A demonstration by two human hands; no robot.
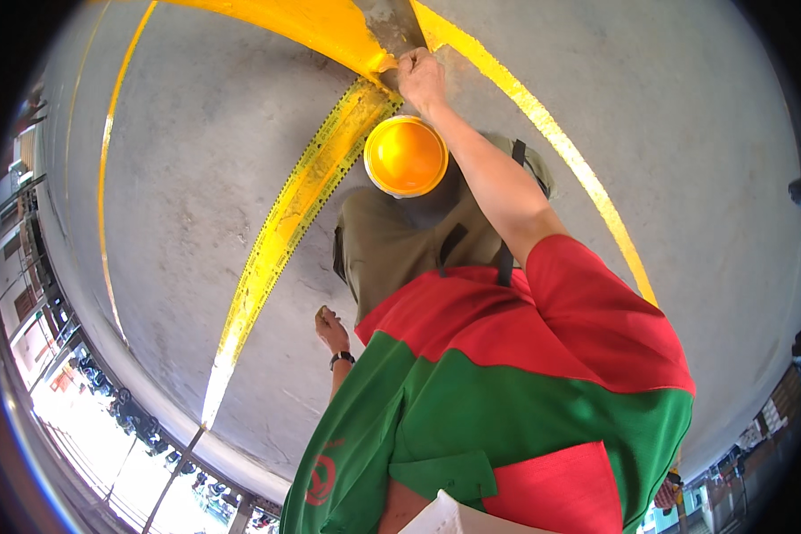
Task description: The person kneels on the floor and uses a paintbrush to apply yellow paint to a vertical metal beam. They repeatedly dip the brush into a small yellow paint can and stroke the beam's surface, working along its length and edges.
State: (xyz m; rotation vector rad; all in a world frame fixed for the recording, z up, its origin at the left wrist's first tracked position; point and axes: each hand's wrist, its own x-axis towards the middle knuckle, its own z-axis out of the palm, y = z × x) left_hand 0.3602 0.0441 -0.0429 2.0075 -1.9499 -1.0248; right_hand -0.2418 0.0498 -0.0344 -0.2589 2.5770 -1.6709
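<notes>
My right hand [422, 78] reaches far forward with its fingers closed around a paintbrush [386, 63], its bristles coated yellow. The bristles touch the corner of a wide yellow painted band [303, 20] on the grey floor. Just behind that hand, between my knees, stands an open round bucket [407, 194] of glossy yellow paint [407, 151]. My left hand [331, 329] hangs low beside my left thigh, fingers curled, apparently holding nothing, with a dark watch [341, 358] on the wrist. The brush handle is mostly hidden in my grip.
A patchy yellow stripe [307, 200], edged by black-marked yellow tape, runs from the bucket toward the lower left. Another yellow line [552, 129] curves past on my right, and a thin one [106, 165] lies far left. Railings and parked two-wheelers [133, 416] show at the lower left.
</notes>
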